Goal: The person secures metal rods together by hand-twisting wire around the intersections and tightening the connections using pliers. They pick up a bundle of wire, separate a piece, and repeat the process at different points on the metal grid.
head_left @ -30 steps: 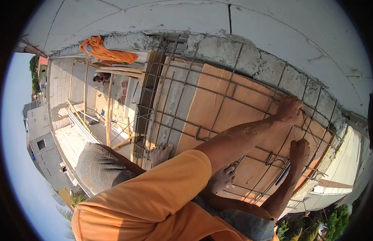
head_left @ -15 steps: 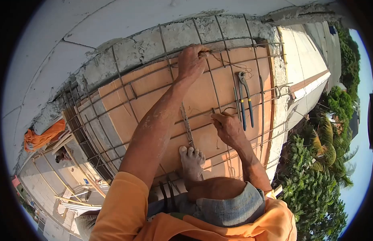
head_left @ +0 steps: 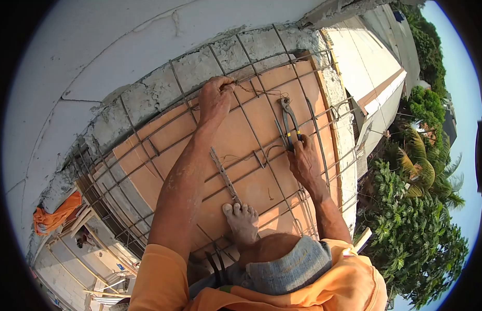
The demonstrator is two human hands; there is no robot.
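My left hand [head_left: 216, 98] is closed at a bar of the rebar grid [head_left: 247, 110], near the concrete edge. Thin tie wire [head_left: 259, 91] runs from its pinched fingers toward the right. Lower and to the right, my right hand [head_left: 306, 160] has its fingers around the handles of the pliers [head_left: 287, 115]. The plier jaws point up, close to the end of the wire, and the tool lies over the grid. Below the bars is a tan plywood panel [head_left: 261, 181].
My bare foot [head_left: 242, 223] stands on the panel beside a narrow, speckled strip [head_left: 224, 175]. Rough concrete [head_left: 199, 67] borders the grid at the top. An orange cloth [head_left: 57, 211] lies at left, above a lower level. Trees [head_left: 407, 217] and a drop are on the right.
My right hand has moved up and right from the bars onto the plier handles. My left hand still pinches the wire. The whole view has shifted and turned slightly.
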